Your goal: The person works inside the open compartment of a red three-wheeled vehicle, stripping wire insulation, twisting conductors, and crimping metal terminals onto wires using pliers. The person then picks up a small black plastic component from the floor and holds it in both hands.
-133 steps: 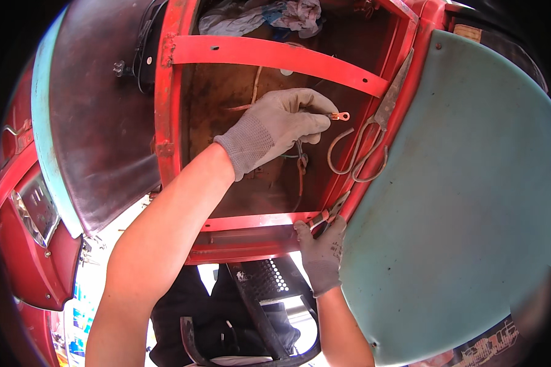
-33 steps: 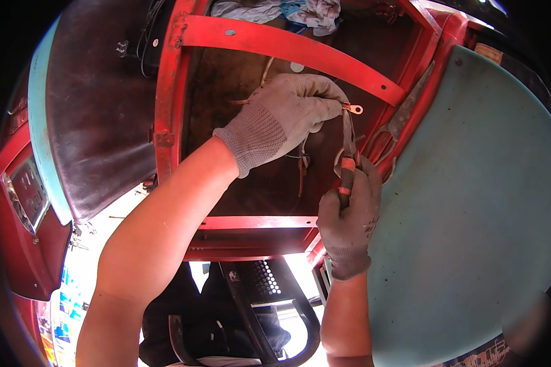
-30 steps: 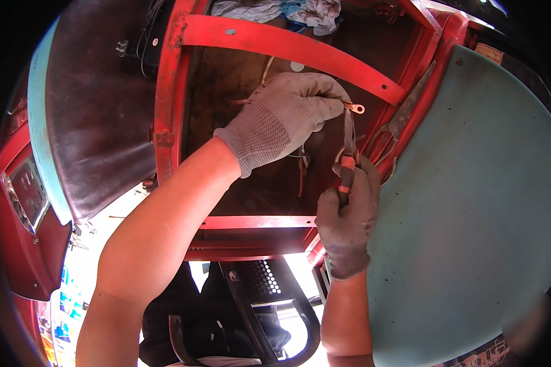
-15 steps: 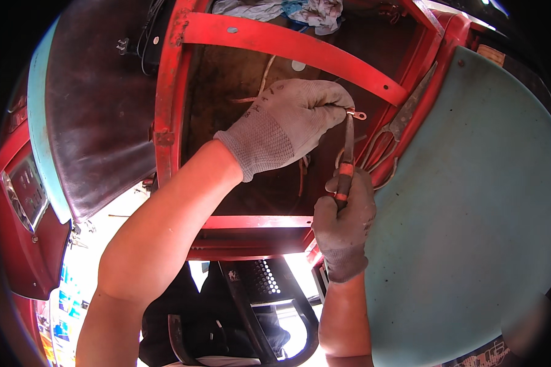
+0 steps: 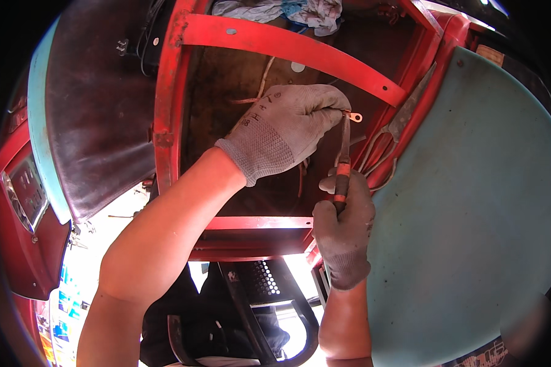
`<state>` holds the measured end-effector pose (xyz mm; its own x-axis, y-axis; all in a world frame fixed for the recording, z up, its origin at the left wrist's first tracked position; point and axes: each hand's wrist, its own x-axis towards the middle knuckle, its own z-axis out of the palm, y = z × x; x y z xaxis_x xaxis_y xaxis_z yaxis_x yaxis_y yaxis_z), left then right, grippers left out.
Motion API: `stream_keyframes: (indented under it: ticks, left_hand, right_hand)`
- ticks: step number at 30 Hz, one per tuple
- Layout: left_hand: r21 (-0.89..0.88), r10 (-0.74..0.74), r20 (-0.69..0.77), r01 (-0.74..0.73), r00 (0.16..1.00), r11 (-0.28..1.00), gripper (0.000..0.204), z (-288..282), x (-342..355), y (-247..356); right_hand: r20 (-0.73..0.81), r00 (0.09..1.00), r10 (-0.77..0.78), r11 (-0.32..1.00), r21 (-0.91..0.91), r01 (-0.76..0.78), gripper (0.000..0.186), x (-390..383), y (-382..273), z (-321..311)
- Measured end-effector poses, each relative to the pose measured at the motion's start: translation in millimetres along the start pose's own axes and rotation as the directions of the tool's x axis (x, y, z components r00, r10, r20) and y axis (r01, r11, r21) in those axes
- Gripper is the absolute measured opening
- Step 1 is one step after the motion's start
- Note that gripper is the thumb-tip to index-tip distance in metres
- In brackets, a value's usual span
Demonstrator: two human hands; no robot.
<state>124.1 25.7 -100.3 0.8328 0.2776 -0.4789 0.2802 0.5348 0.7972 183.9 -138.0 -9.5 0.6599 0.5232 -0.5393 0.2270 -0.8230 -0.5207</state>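
My left hand [image 5: 291, 119], in a grey knit work glove, is closed in a pinch near the middle of the view. A small copper ring terminal [image 5: 354, 117] sticks out to the right of its fingertips; any wire behind it is hidden by the glove. Gloved in the same grey, my right hand [image 5: 347, 217] grips long-nosed pliers [image 5: 344, 165] with red and black handles. They point upward, and their jaw tips meet the terminal right beside my left fingertips. Whether the jaws are clamped is too small to see.
A red metal frame [image 5: 275, 41] surrounds a dark compartment with crumpled cloth [image 5: 312, 13] and a loose wire [image 5: 266, 76]. Scissors [image 5: 404, 116] lie along the right rail. A teal panel [image 5: 465, 208] fills the right side; a dark padded panel [image 5: 101, 104] stands left.
The terminal and the plier tips have shifted slightly to the left together with my left fingertips. Both hands keep their grips.
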Motion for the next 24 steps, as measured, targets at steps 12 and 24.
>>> stream_keyframes:
  ticks: [12, 24]
  left_hand:
    - [-0.139, -0.093, 0.018, 0.095, 0.996, 0.986, 0.022, -2.6, 3.4, -1.8]
    - [0.000, -0.026, 0.039, 0.026, 0.999, 1.000, 0.021, -6.7, 2.8, -5.1]
  right_hand:
    - [-0.030, 0.995, -0.093, 0.993, -0.076, 0.090, 0.028, 2.7, 9.5, 2.8]
    - [-0.023, 0.999, -0.037, 0.996, -0.080, 0.035, 0.013, 0.4, 6.3, 8.4]
